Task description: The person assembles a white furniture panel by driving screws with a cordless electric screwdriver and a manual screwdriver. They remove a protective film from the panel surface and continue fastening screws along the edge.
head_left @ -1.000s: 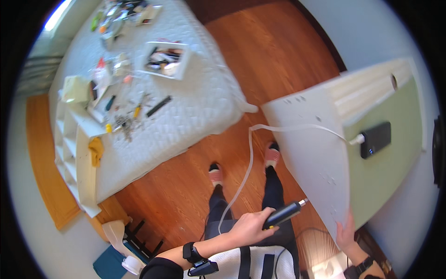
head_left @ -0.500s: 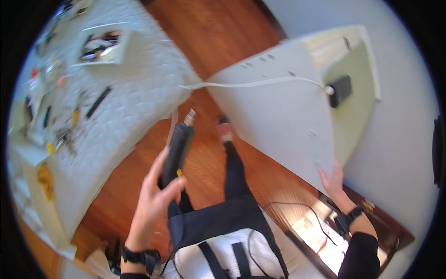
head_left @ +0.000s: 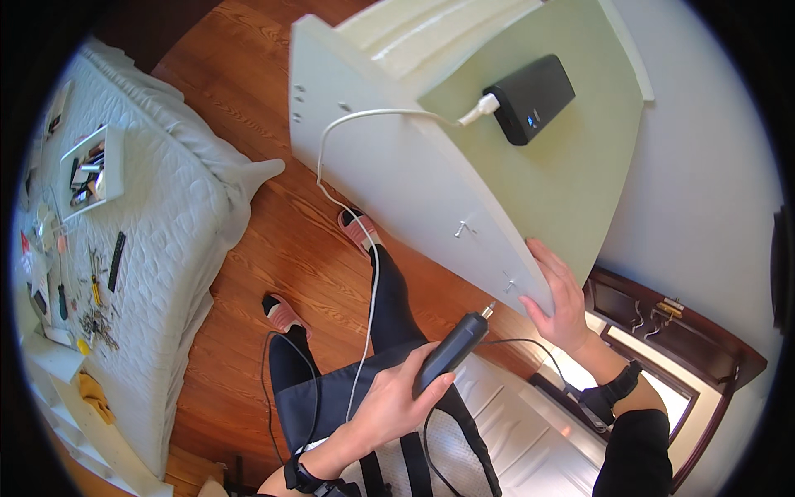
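Note:
My left hand (head_left: 393, 398) is wrapped round a black electric screwdriver (head_left: 451, 352), its metal bit pointing up and right, just short of the white panel's lower corner. My right hand (head_left: 563, 302) grips that white panel (head_left: 389, 153) at its edge, thumb on the white face and fingers over the side. Two screws stick out of the panel: one screw (head_left: 464, 228) farther up, another screw (head_left: 510, 286) close to my right thumb. On the greenish board (head_left: 472, 141) joined to the panel lies a black power bank (head_left: 532, 98). A white cable (head_left: 377, 282) runs from it down toward my left hand.
At left is a bed with a white quilted cover (head_left: 170, 215). On it lie a white tray (head_left: 116, 166) of small items, a black strip (head_left: 118, 261), a screwdriver (head_left: 62, 302) and loose hardware (head_left: 98, 323). A dark wooden frame (head_left: 720, 340) stands at right.
My left hand has carried the electric screwdriver right, close to the panel's lower corner. My right hand keeps its hold on the panel edge. The view has shifted, and the panel appears larger.

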`<state>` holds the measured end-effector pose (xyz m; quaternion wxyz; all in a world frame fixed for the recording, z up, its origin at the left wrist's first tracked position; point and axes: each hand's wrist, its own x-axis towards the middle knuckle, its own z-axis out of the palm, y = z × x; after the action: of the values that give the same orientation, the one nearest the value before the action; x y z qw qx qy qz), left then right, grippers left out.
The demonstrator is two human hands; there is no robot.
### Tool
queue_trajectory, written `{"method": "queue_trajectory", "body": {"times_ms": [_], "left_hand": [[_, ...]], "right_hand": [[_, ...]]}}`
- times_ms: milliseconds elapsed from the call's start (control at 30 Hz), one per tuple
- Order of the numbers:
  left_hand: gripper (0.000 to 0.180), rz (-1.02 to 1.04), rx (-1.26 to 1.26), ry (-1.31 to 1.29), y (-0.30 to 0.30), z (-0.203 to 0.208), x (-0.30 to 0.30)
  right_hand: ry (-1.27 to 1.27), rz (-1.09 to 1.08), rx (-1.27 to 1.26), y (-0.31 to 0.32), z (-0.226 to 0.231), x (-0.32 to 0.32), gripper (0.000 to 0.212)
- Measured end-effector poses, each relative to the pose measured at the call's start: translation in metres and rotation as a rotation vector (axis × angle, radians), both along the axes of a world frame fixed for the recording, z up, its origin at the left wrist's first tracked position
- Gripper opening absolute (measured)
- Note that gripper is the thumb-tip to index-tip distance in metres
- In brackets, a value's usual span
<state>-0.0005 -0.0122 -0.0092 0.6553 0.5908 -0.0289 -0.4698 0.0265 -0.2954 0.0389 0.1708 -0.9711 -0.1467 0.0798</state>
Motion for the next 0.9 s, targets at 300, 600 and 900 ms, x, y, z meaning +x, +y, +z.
{"method": "queue_trajectory", "body": {"times_ms": [300,600,900], "left_hand": [[0.048,-0.070,0.052,0.030,-0.021,-0.003,0.009],[0.053,-0.116,0.074,0.101,-0.025,0.001,0.002],[0.054,-0.104,-0.007,0.313,-0.035,-0.001,-0.019]], "right_hand": [[0.024,-0.036,0.086,-0.002,0.001,0.002,0.054],[0.059,-0.028,0.114,-0.004,0.003,0.004,0.056],[0.138,0.009,0.197,-0.011,0.000,0.006,0.051]]}}
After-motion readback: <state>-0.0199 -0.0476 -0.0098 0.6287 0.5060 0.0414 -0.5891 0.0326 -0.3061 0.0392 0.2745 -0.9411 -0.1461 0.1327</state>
